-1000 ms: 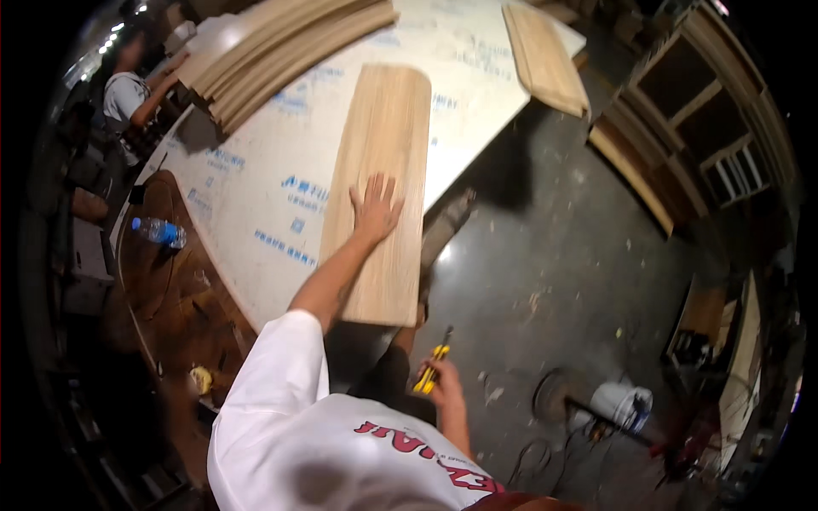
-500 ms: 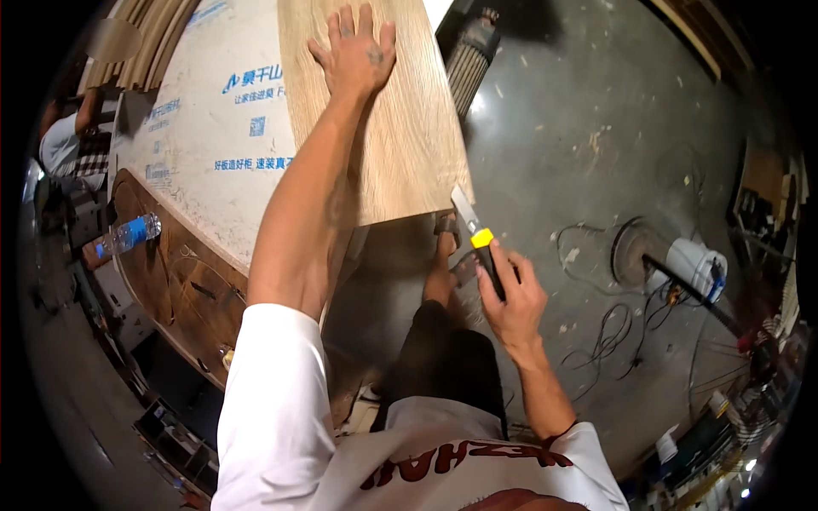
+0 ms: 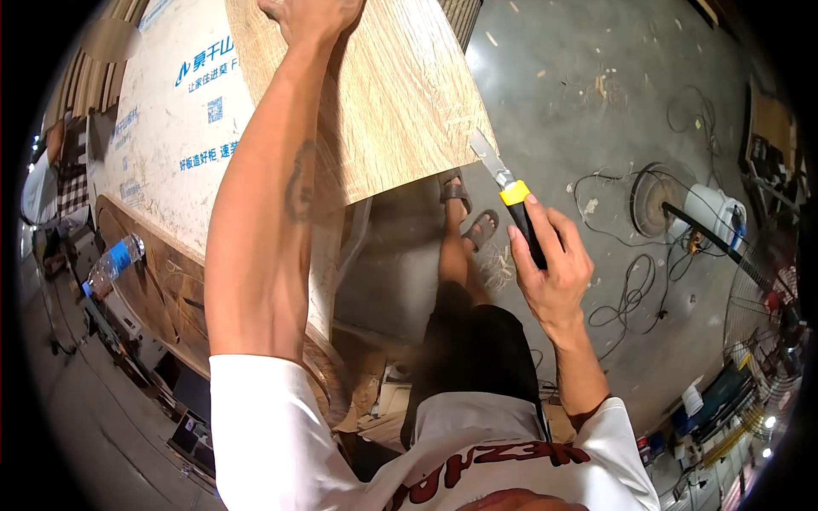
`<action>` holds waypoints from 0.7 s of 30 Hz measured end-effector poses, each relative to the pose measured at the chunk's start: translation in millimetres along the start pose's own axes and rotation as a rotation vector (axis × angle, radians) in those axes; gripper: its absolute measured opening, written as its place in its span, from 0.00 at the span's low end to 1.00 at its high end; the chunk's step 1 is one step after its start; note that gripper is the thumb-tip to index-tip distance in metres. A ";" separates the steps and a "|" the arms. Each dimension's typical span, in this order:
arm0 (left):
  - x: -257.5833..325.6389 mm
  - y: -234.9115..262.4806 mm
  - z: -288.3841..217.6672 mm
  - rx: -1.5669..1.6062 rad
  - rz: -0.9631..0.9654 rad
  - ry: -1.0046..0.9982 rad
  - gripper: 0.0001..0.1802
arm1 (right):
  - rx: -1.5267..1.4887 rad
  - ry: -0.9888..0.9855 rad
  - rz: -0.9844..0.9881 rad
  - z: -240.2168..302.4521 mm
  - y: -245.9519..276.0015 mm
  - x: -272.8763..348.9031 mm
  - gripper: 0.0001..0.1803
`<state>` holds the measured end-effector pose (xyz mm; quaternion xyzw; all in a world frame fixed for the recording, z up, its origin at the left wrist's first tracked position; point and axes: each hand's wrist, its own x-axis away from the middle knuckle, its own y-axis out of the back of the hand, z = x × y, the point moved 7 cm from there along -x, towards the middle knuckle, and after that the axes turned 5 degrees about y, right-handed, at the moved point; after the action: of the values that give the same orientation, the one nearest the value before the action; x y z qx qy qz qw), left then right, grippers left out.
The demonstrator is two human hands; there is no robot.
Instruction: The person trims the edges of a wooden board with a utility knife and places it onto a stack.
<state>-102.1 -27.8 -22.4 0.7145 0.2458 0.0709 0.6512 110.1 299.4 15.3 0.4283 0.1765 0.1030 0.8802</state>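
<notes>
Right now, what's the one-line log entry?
left hand: on pale wood-grain board | right hand: gripping black-and-yellow utility knife | metal blade: at board's near-right corner

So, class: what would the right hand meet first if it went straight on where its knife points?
Probably the wood-grain panel, at its near right corner; the knife in the right hand overlaps it in view, but depth is unclear.

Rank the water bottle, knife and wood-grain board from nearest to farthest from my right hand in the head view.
1. Knife: in your right hand.
2. Wood-grain board: ahead and to the left.
3. Water bottle: far left side.
</notes>
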 end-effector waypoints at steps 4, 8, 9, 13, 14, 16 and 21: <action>-3.3 -10.1 -1.9 -0.034 -0.019 -0.035 0.33 | -0.002 0.030 -0.007 4.2 -3.5 4.7 0.21; -6.0 -5.3 0.5 -0.056 -0.012 -0.020 0.32 | 0.006 0.019 -0.027 0.1 2.0 -1.5 0.21; -6.2 -4.8 0.7 -0.049 -0.009 -0.001 0.31 | 0.001 0.021 -0.029 -0.1 2.4 -1.8 0.22; -4.9 -12.3 2.0 -0.043 -0.053 -0.052 0.31 | 0.020 0.033 -0.029 -2.8 3.2 -1.9 0.21; -5.1 -12.0 5.8 -0.061 -0.042 -0.041 0.31 | 0.021 0.036 -0.025 -2.1 3.0 -2.7 0.21; -5.8 -13.7 10.6 -0.076 -0.034 -0.031 0.32 | 0.025 0.039 -0.023 -1.5 3.8 -4.4 0.21; -6.1 -16.8 8.5 -0.025 -0.025 0.004 0.36 | 0.076 0.033 0.014 -3.4 3.0 -10.3 0.22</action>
<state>-108.1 -37.7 -38.4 0.7030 0.2549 0.0674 0.6605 99.2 300.3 18.0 0.4610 0.1919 0.1096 0.8594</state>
